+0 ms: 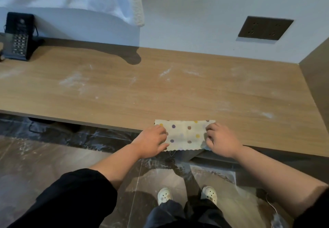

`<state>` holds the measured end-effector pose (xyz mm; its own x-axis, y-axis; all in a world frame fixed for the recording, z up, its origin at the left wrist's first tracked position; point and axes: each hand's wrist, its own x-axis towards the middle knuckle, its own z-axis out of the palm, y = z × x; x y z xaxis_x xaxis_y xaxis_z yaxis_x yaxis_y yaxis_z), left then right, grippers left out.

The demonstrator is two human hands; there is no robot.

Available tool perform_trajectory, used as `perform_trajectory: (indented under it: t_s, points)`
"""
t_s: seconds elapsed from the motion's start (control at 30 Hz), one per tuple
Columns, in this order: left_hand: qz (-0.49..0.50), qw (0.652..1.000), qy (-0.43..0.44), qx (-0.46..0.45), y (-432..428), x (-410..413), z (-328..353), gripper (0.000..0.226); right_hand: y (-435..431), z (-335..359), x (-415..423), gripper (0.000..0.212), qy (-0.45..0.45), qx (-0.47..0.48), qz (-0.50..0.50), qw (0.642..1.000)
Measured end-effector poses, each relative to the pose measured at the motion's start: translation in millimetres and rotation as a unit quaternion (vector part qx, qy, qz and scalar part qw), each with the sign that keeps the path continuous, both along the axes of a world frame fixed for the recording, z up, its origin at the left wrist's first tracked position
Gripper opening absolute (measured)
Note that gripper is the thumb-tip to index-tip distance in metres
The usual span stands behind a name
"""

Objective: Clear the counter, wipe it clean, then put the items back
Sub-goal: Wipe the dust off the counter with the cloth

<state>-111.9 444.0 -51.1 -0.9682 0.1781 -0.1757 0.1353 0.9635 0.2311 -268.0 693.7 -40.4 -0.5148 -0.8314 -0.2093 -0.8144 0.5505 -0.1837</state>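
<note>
— Whereabouts of dotted cloth (pixel 185 135)?
— Lies on the dusty tabletop (pixel 178 94) at near edge, overhanging slightly.
— And left grip (pixel 151 142), right grip (pixel 220 140)?
— Pinch its left and right ends, fingers curled.

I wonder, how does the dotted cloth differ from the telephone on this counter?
The dotted cloth is pale, flat, at the near edge, held by the left hand and right hand; the telephone is black, upright, by the wall, untouched. Both sit on the counter.
</note>
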Motion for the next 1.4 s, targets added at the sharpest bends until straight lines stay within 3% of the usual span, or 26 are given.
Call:
perform_trajectory:
  t_s: [0.1, 0.2, 0.3, 0.47, 0.6, 0.8, 0.87, 0.97, 1.1, 1.23, 1.3, 1.4]
  points:
    - [0.148, 0.985, 0.000, 0.091, 7.2, -15.9, 1.6, 0.036, -12.4, 4.4, -6.2, 0.039, 0.000, -0.033, -0.061, 0.998]
    - [0.251, 0.963, -0.039, 0.085, 12.9, -40.7, 0.1, 0.046, -27.2, 5.2, -15.7, 0.031, 0.004, -0.026, -0.131, 0.991]
    - [0.278, 0.956, -0.091, 0.016, 13.0, -54.8, 1.0, 0.037, -37.1, 3.5, -23.6, 0.025, 0.017, 0.047, -0.130, 0.990]
    - [0.271, 0.960, -0.072, 0.025, 1.9, -64.1, 15.9, 0.002, -41.2, 13.3, -34.4, 0.005, -0.053, 0.075, -0.143, 0.985]
    - [0.311, 0.942, -0.069, 0.103, -18.3, -72.2, 34.3, 0.016, -44.8, 34.0, -50.2, 0.013, -0.210, 0.020, -0.226, 0.951]
    - [0.348, 0.928, -0.053, 0.125, -29.6, -89.5, 47.6, 0.010, -63.7, 41.9, -65.1, 0.014, -0.179, -0.020, -0.255, 0.950]
    - [0.363, 0.914, -0.072, 0.167, -29.2, -89.6, 47.9, 0.004, -67.1, 43.7, -66.0, 0.030, -0.220, -0.057, -0.298, 0.927]
    - [0.391, 0.876, -0.075, 0.272, -28.2, -88.4, 55.6, 0.018, -71.8, 56.2, -62.7, 0.042, -0.289, -0.130, -0.356, 0.879]
    - [0.432, 0.781, -0.059, 0.447, -16.4, -90.7, 82.9, 0.020, -79.1, 76.4, -46.7, 0.029, -0.366, -0.204, -0.378, 0.826]
    - [0.381, 0.673, -0.123, 0.622, 2.1, -96.1, 111.9, 0.014, -80.4, 92.4, -28.9, 0.015, -0.547, -0.274, -0.318, 0.724]
    - [0.356, 0.664, -0.133, 0.644, 5.3, -98.7, 122.7, 0.018, -78.6, 98.0, -27.9, 0.034, -0.589, -0.308, -0.297, 0.686]
    - [0.323, 0.677, -0.148, 0.645, 3.2, -100.4, 131.5, 0.024, -75.9, 98.6, -32.3, 0.047, -0.598, -0.329, -0.292, 0.671]
